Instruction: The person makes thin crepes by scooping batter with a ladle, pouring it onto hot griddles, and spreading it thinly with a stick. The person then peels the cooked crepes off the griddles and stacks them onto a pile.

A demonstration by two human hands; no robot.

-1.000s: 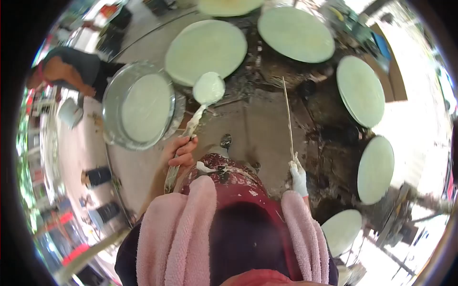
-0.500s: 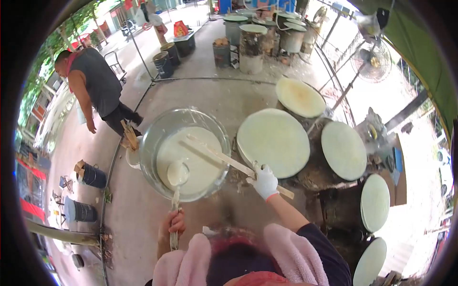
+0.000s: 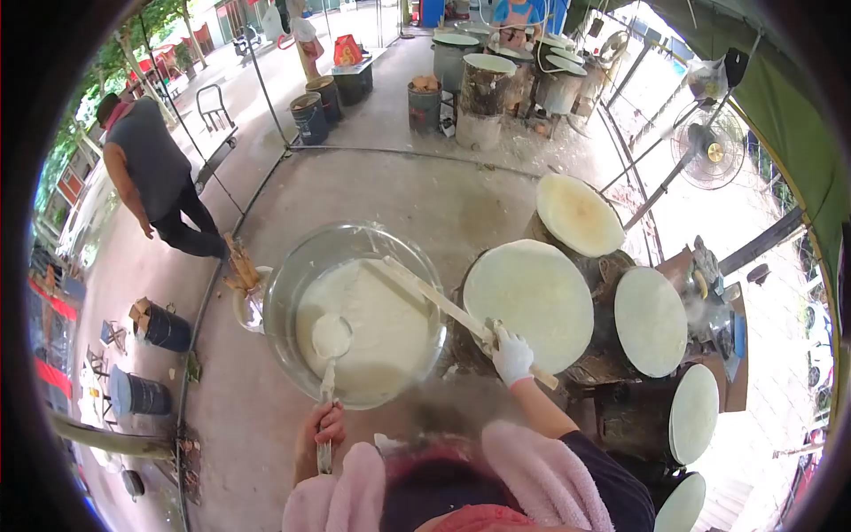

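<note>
My bare left hand [image 3: 326, 424] is closed round the handle of a ladle [image 3: 328, 381], whose batter-filled bowl is inside the large metal basin [image 3: 282, 355]. Pale, thick batter [image 3: 381, 346] fills the basin's lower part. My right hand [image 3: 512, 355], in a white glove, grips a long wooden batter spreader [image 3: 443, 306]. The spreader's far end reaches over the basin; its near end sticks out past my hand. Just beyond that hand is a large round griddle [image 3: 532, 293] covered with a thin, pale layer of batter.
More round, pale-coated griddles [image 3: 651, 319] curve down my right side. Another griddle [image 3: 581, 213] stands farther back. A small bucket with sticks [image 3: 250, 297] touches the basin's left side. A person [image 3: 155, 168] walks at the left. A fan [image 3: 709, 151] stands at the upper right.
The view has shifted, so the basin and griddles appear lower and farther right. The person at the left has moved farther left. Both hands keep hold of their tools.
</note>
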